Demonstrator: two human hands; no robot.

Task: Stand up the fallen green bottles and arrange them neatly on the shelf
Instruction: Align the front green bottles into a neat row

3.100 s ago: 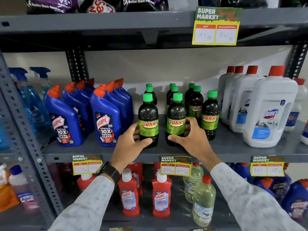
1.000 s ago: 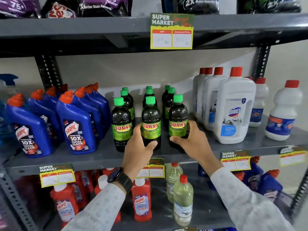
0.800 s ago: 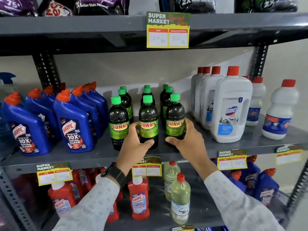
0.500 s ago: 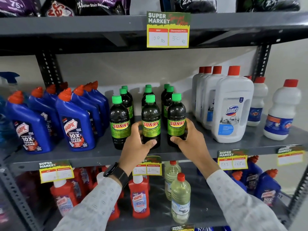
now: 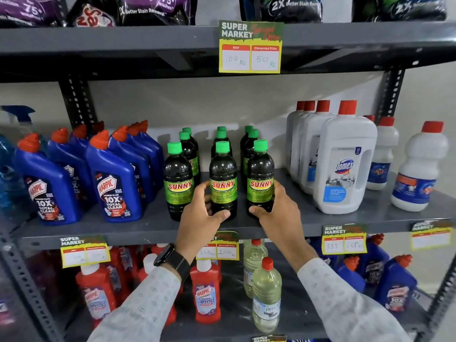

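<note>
Several dark green-capped SUNNY bottles stand upright in three rows on the grey middle shelf. In the front row are the left bottle, the middle bottle and the right bottle. My left hand wraps around the lower part of the middle bottle, thumb across its base. My right hand grips the lower part of the right bottle from its right side. More green-capped bottles stand behind, partly hidden.
Blue Harpic bottles crowd the shelf to the left, white Domex jugs to the right. A price tag hangs from the shelf above. Red Harpic bottles and clear bottles stand on the shelf below.
My left hand went from the front-left bottle to the middle one and my right from the middle to the right one. Over the last second both hands stay put; the view shifted slightly.
</note>
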